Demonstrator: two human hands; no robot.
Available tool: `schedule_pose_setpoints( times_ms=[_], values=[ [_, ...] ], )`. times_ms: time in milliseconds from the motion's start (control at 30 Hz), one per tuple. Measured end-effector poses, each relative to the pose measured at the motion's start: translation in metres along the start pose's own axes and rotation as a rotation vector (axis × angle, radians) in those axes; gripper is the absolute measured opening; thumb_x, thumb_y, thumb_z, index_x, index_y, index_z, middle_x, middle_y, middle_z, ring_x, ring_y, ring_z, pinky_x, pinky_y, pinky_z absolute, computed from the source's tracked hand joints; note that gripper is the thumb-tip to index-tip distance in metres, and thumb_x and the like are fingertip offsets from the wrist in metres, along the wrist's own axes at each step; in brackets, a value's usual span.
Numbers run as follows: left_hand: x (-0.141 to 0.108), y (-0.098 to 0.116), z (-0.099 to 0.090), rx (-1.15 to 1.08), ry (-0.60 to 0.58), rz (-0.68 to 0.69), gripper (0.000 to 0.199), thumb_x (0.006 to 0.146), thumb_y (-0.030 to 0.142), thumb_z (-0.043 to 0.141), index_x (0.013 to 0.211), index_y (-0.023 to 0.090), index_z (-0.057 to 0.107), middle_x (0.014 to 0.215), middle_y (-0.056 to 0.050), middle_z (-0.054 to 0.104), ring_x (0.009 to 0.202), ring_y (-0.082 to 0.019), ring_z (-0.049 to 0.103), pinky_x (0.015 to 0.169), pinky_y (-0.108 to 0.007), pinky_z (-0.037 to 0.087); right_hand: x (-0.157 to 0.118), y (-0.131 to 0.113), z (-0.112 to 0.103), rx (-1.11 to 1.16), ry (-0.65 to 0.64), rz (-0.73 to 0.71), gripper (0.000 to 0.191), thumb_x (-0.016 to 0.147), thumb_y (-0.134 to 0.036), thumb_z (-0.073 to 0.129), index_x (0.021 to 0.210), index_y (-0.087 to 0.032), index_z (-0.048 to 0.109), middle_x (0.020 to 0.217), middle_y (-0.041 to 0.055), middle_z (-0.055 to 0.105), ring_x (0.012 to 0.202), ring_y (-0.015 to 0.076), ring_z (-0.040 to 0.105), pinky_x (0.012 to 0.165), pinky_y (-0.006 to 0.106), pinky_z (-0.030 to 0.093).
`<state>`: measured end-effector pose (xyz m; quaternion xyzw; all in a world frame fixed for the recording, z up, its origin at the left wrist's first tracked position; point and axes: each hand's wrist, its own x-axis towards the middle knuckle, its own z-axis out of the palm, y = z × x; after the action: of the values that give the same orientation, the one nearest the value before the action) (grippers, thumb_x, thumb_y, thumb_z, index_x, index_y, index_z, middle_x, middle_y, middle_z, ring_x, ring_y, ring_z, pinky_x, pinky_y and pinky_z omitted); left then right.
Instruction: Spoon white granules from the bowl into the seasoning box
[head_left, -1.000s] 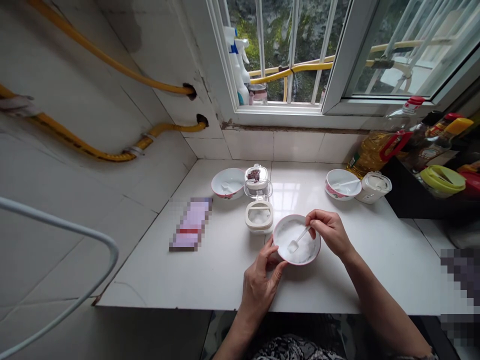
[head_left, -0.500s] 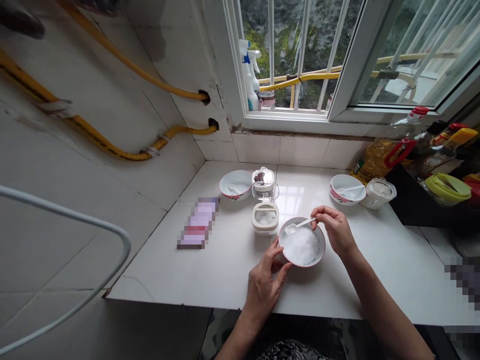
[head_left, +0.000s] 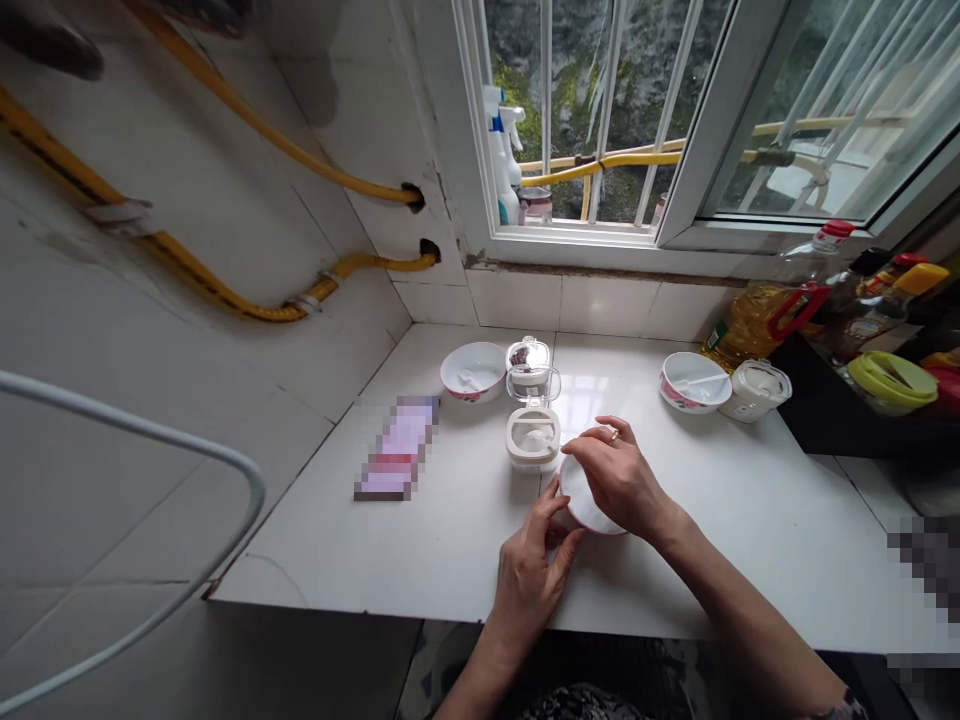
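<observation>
My left hand (head_left: 529,560) grips the near left rim of a bowl (head_left: 592,505) of white granules on the counter. Above that bowl, my right hand (head_left: 619,475) pinches a small white spoon (head_left: 547,446) by its handle. The spoon's head reaches into an open clear jar (head_left: 532,462) with a cream rim, and white granules lie in it. The jar's clear lid (head_left: 533,383) is hinged back. My right hand hides much of the bowl's far right side.
Behind stands a lidded jar (head_left: 527,354) with dark contents, beside a bowl (head_left: 472,372). To the right are another bowl with a spoon (head_left: 694,385), a white-filled jar (head_left: 757,390), and an oil bottle (head_left: 765,300). A blurred purple item (head_left: 401,447) lies left.
My right hand has moved left with the spoon, from over the bowl to the open jar. My left hand stays on the bowl's rim.
</observation>
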<state>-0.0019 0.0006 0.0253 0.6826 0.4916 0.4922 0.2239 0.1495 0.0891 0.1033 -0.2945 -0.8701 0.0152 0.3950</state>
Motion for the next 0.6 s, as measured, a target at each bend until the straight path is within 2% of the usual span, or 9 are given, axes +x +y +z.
schedule_pose_setpoints(
  times_ms=[67, 133, 267, 400, 500, 600],
  values=[
    [0.0, 0.0, 0.0, -0.004, -0.005, -0.004, 0.025, 0.1, 0.032, 0.053, 0.123, 0.021, 0.052, 0.139, -0.019, 0.06, 0.066, -0.012, 0.072, 0.069, -0.027, 0.062, 0.001, 0.0, -0.003, -0.024, 0.025, -0.02, 0.029, 0.09, -0.002, 0.042, 0.103, -0.02, 0.061, 0.083, 0.0041, 0.074, 0.077, 0.0185, 0.066, 0.098, 0.044, 0.043],
    [0.0, 0.0, 0.0, 0.002, -0.009, -0.004, 0.025, 0.1, 0.032, 0.053, 0.122, 0.021, 0.052, 0.139, -0.019, 0.06, 0.067, -0.012, 0.072, 0.069, -0.027, 0.062, 0.001, 0.0, -0.011, 0.0, 0.095, 0.036, 0.026, 0.089, -0.004, 0.044, 0.101, -0.021, 0.06, 0.081, 0.003, 0.073, 0.074, 0.0181, 0.065, 0.096, 0.043, 0.045],
    [0.0, 0.0, 0.0, 0.015, -0.003, -0.008, 0.024, 0.099, 0.032, 0.055, 0.121, 0.021, 0.053, 0.14, -0.019, 0.06, 0.069, -0.014, 0.074, 0.07, -0.028, 0.063, -0.003, -0.001, -0.03, 0.047, 0.174, 0.171, 0.019, 0.085, -0.008, 0.048, 0.085, -0.024, 0.058, 0.066, -0.0013, 0.064, 0.06, 0.0171, 0.057, 0.087, 0.042, 0.049],
    [-0.001, 0.0, -0.001, 0.015, -0.007, -0.008, 0.026, 0.099, 0.032, 0.055, 0.123, 0.021, 0.053, 0.141, -0.018, 0.058, 0.072, -0.014, 0.075, 0.072, -0.028, 0.063, -0.007, 0.0, -0.036, 0.047, 0.068, 0.093, 0.018, 0.078, -0.008, 0.048, 0.077, -0.024, 0.056, 0.056, -0.0044, 0.054, 0.05, 0.0146, 0.045, 0.082, 0.039, 0.047],
    [-0.001, 0.0, -0.001, 0.025, -0.008, -0.01, 0.026, 0.099, 0.032, 0.055, 0.123, 0.022, 0.053, 0.141, -0.018, 0.059, 0.076, -0.016, 0.076, 0.073, -0.028, 0.063, -0.009, -0.001, -0.03, 0.034, -0.052, 0.054, 0.017, 0.076, -0.009, 0.048, 0.075, -0.024, 0.055, 0.055, -0.0049, 0.052, 0.051, 0.0143, 0.044, 0.081, 0.038, 0.044],
    [-0.001, 0.0, -0.001, 0.028, -0.003, -0.001, 0.025, 0.099, 0.032, 0.055, 0.123, 0.022, 0.053, 0.141, -0.018, 0.059, 0.076, -0.016, 0.077, 0.073, -0.028, 0.063, -0.012, -0.002, -0.02, 0.072, -0.114, 0.07, 0.016, 0.075, -0.009, 0.046, 0.073, -0.023, 0.053, 0.056, -0.0046, 0.051, 0.052, 0.0141, 0.044, 0.08, 0.036, 0.043]
  ],
)
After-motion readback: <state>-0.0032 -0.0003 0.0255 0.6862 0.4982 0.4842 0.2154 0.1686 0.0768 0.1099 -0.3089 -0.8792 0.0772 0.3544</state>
